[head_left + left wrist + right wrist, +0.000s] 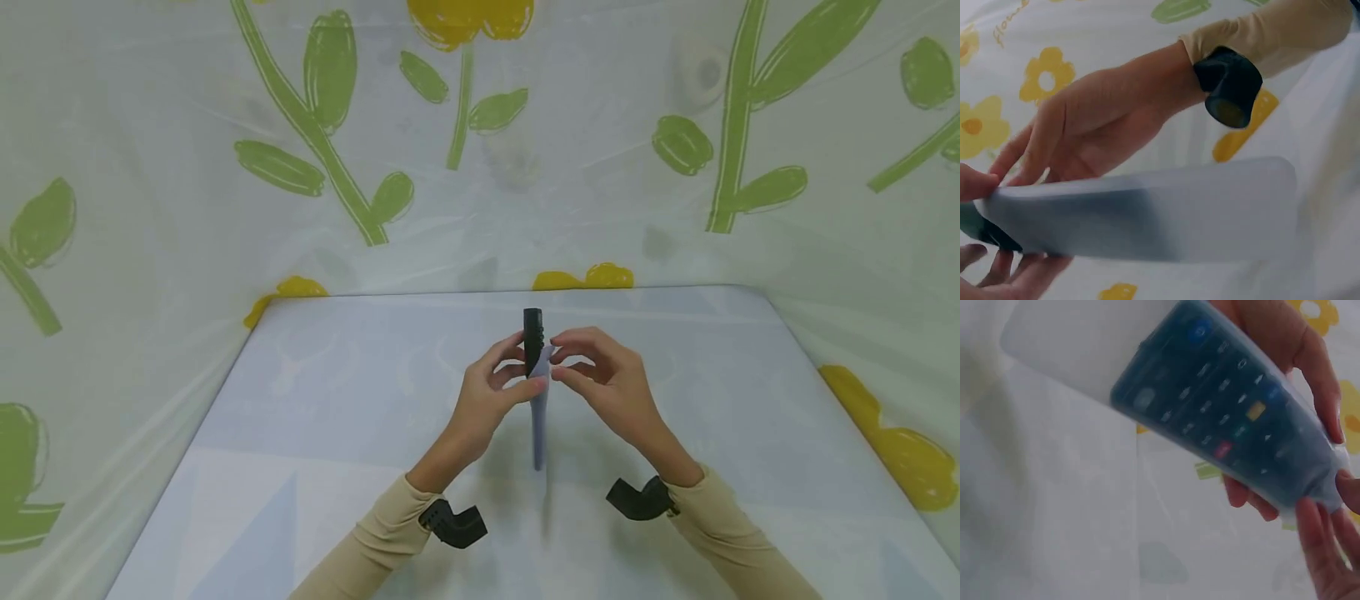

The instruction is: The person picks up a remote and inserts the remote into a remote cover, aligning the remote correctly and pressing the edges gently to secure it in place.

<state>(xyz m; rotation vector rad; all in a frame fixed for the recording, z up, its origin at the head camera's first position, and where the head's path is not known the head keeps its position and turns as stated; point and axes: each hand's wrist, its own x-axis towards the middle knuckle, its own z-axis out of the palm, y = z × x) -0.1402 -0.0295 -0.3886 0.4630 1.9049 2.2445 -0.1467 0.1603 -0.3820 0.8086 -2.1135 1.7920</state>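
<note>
1. Remote control (532, 332), black, with rows of small buttons, some coloured (blue, yellow, red, green), seen through a translucent covering in the right wrist view. Held above the table between both hands, its far end standing clear past the fingers in the head view.

2. Silicone sleeve (538, 425), pale grey-blue and translucent, partly drawn over the remote control. Its loose, unfilled end hangs toward the person, below the hands; in the left wrist view (1166, 215) it shows as a long flat band with a rounded corner.

3. Left hand (491, 392), fingers and thumb curled, pinching the remote control and the sleeve's mouth from the left side. The thumb lies across the covered part; the fingertips sit on the black body just above.

4. Right hand (603, 379), fingers bent, pinching the sleeve's edge at the remote control's right side, directly opposite the left hand. The two hands are close together, with the remote control between them.

5. Table (337, 400), covered in pale bluish-white sheeting, beneath the hands and not touched by them.

6. Backdrop cloth (225, 125), white with green stems and leaves and yellow flowers, hung behind and to both sides of the table.

7. Wrist cameras (453, 525), black, one on each beige-sleeved forearm.
</note>
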